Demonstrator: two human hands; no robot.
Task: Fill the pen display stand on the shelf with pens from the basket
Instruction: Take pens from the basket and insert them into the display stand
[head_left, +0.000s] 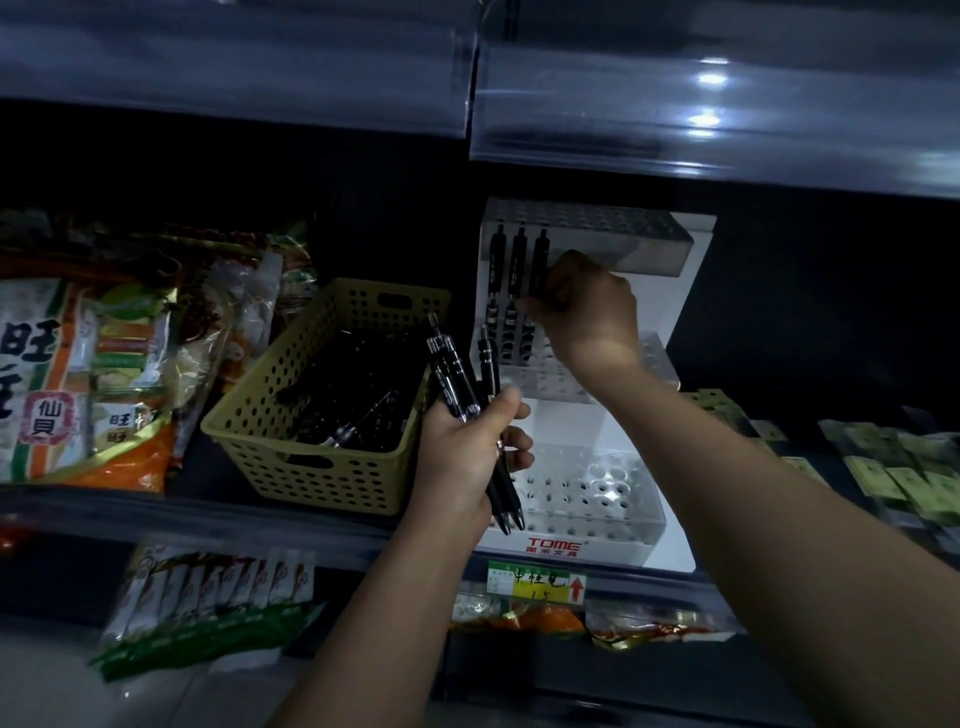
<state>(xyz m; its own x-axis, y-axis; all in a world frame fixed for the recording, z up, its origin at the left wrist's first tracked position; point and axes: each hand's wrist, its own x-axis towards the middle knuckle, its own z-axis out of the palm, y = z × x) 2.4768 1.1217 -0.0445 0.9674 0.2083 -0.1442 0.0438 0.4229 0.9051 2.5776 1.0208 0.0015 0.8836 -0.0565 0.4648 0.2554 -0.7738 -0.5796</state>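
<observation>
Both our arms reach forward from the near edge toward the shelf (208, 512). Our right hand (587, 306) is raised to the far upper part of the white pen display stand (693, 291), wrist bent, its fingers curled in and pinching the rightmost pen (541, 254) of the three pens (517, 260) standing upright at the left end of the top rack. Our left hand (467, 447) is lower and nearer, in front of the stand's left edge, fist closed round a bundle of pens (457, 371), thumb laid across them, clicker ends pointing up and far, tips pointing down and near.

The stand has clear perforated racks in tiers; only those three pens show in it, their lower ends passing into the middle rack. Left of the stand, touching or just beside it, sits the yellow perforated basket (291, 457) with dark loose pens (358, 395) piled inside. The basket lies just left of our left hand.

Further left lie snack bags (78, 374). A yellow-green price label (535, 582) hangs on the shelf edge below the stand, and green packets (909, 478) lie at the right.
</observation>
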